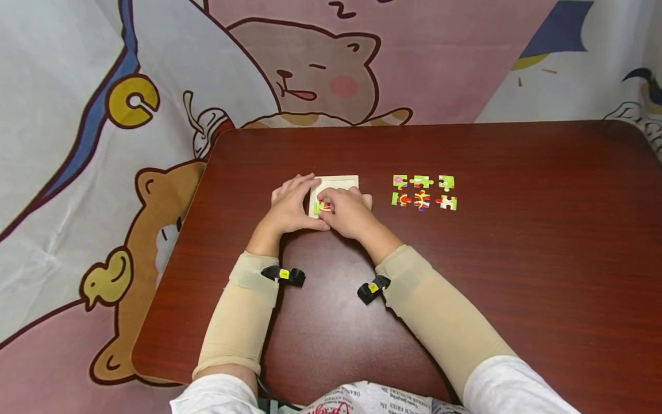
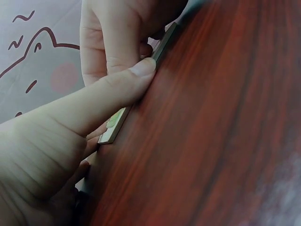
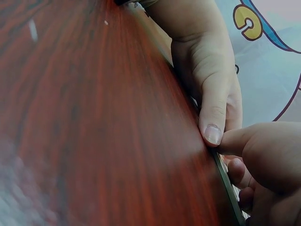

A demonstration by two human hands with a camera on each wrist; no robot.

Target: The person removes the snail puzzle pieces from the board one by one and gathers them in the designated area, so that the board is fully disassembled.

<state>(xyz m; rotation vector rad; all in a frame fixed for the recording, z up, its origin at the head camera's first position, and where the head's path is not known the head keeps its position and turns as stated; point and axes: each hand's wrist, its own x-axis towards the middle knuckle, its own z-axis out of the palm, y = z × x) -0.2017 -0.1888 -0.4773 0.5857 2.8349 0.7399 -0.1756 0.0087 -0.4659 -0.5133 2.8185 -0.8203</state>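
Observation:
A small pale wooden puzzle frame [image 1: 336, 179] lies flat on the table, with a colourful puzzle piece [image 1: 317, 207] showing in its near left part. My left hand [image 1: 291, 205] holds the frame from the left, thumb along its near edge and fingers spread towards its far left corner. Over the right half of the frame is my right hand [image 1: 349, 211], thumb and forefinger bent about a puzzle piece inside. That piece is mostly hidden by the fingers. In the left wrist view the left thumb [image 2: 115, 92] lies along the frame's edge, close to the right fingers.
Several loose jigsaw pieces [image 1: 422, 199], green, red and yellow, lie in two rows right of the frame. The dark red-brown table [image 1: 538, 241] reaches far to the right. A cartoon-printed cloth [image 1: 310, 63] hangs behind its far edge and along the left side.

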